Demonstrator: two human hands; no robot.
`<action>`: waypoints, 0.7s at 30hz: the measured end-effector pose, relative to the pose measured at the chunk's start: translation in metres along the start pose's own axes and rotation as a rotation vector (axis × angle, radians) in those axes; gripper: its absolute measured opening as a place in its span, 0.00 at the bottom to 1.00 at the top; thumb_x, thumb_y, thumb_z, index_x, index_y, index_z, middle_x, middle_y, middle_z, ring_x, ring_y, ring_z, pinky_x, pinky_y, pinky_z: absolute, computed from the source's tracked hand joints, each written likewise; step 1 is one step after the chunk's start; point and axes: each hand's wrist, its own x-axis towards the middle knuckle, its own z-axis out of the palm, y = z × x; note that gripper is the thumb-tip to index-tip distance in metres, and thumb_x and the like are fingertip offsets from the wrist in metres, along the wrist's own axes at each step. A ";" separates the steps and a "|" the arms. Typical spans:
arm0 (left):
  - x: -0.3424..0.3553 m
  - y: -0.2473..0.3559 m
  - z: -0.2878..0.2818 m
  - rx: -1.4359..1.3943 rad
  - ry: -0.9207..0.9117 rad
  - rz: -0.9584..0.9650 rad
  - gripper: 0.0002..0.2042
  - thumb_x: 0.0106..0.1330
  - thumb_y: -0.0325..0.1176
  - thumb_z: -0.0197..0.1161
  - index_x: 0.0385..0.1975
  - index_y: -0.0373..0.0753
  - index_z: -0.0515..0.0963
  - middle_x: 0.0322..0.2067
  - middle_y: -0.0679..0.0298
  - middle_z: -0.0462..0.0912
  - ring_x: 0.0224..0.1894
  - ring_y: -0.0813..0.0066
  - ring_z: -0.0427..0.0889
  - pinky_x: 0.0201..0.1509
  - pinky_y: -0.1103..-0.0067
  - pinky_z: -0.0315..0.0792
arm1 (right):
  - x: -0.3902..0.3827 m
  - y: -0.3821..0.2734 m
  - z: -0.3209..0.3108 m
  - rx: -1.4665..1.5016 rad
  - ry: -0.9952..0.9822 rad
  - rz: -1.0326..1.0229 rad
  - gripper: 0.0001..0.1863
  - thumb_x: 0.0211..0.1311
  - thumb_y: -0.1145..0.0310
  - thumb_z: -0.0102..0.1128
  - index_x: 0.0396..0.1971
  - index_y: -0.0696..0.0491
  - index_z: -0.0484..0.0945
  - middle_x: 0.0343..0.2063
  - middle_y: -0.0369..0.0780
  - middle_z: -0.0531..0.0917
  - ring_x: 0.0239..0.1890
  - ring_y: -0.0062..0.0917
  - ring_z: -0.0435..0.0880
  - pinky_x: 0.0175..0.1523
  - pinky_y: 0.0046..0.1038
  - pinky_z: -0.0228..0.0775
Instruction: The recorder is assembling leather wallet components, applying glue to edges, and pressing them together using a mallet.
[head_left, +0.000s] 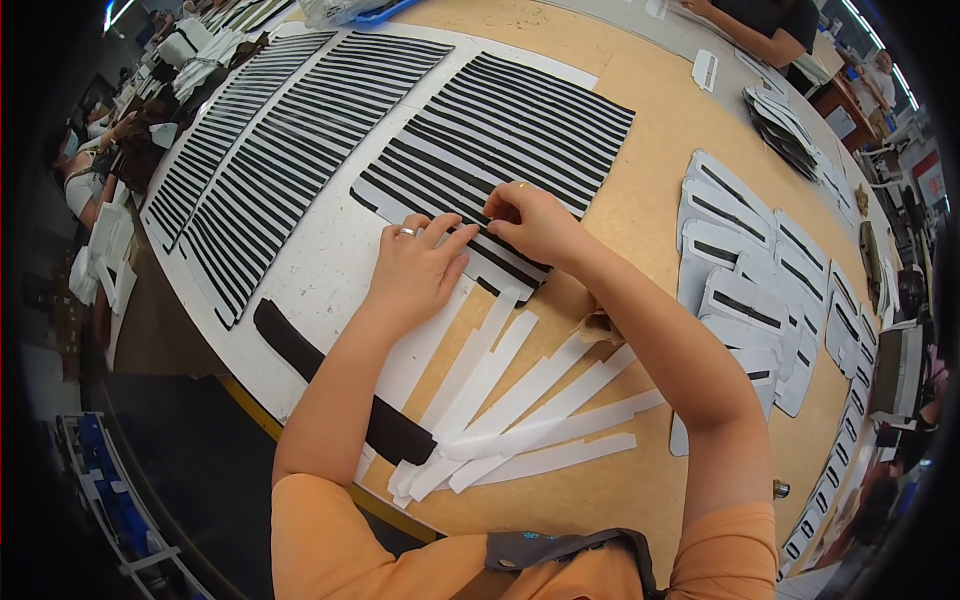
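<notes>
A pale sheet with rows of black strips (520,120) lies in front of me. At its near part, my left hand (420,268), with a ring on one finger, rests its spread fingertips on the sheet's near left part. Close beside it my right hand (538,228) is closed in a pinch on a black strip (480,238) lying across the sheet. The pinched bit itself is partly hidden by the fingers. White paper strips (520,400) lie fanned out between my forearms. A wide black band (385,425) passes beneath my left forearm.
Two more striped sheets (310,130) lie at the left. Grey pieces with black slots (735,300) are piled at the right, and further pieces (780,130) are stacked behind them. A blue tray (385,12) stands at the far edge. Other people sit around the table.
</notes>
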 end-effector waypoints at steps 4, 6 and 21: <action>0.004 0.001 -0.002 -0.001 -0.017 -0.026 0.12 0.64 0.35 0.56 0.47 0.47 0.75 0.46 0.67 0.75 0.47 0.65 0.71 0.51 0.67 0.61 | 0.001 0.001 0.005 -0.099 0.039 -0.102 0.05 0.53 0.77 0.59 0.31 0.58 0.76 0.27 0.41 0.78 0.31 0.27 0.78 0.40 0.26 0.72; 0.004 0.002 -0.002 -0.004 -0.023 -0.037 0.12 0.64 0.35 0.56 0.46 0.47 0.75 0.45 0.68 0.75 0.47 0.65 0.72 0.51 0.67 0.61 | 0.000 0.002 0.005 -0.085 0.038 -0.095 0.05 0.52 0.77 0.59 0.31 0.58 0.76 0.28 0.42 0.78 0.32 0.28 0.78 0.40 0.26 0.72; 0.002 -0.003 -0.003 0.004 -0.042 -0.037 0.10 0.63 0.33 0.56 0.44 0.47 0.75 0.46 0.69 0.75 0.47 0.64 0.72 0.50 0.66 0.61 | 0.004 0.004 0.005 -0.091 0.058 -0.119 0.06 0.52 0.76 0.57 0.31 0.59 0.76 0.28 0.42 0.78 0.32 0.30 0.78 0.40 0.27 0.72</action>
